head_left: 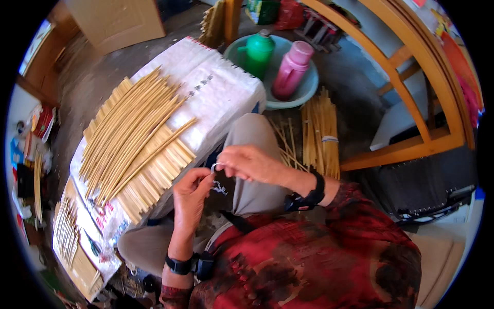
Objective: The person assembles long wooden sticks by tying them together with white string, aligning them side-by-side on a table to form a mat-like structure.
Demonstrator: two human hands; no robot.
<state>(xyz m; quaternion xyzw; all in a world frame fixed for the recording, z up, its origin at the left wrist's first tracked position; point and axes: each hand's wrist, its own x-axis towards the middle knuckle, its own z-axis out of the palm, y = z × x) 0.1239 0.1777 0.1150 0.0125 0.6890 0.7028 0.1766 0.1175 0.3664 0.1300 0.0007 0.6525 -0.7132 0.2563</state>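
A thin white string (219, 189) runs between my two hands above my lap, its crinkled end dangling below. My left hand (189, 201) pinches it between thumb and fingertips. Just to the right and slightly farther away, my right hand (253, 162) is closed on the other part of the string, fingers curled. Beyond my left hand, a row of slender yellowish sticks (135, 126) lies on top of flat, pale strips (146, 198) set side by side. They rest on a table covered with a white woven sheet (226, 85); neither hand touches them.
A light blue basin (309, 85) holds a green thermos (259, 54) and a pink thermos (293, 71). Next to my knee stands a tied bundle of sticks (321, 139). An orange wooden frame (411, 103) is at the right. More thin sticks (67, 232) lie at lower left.
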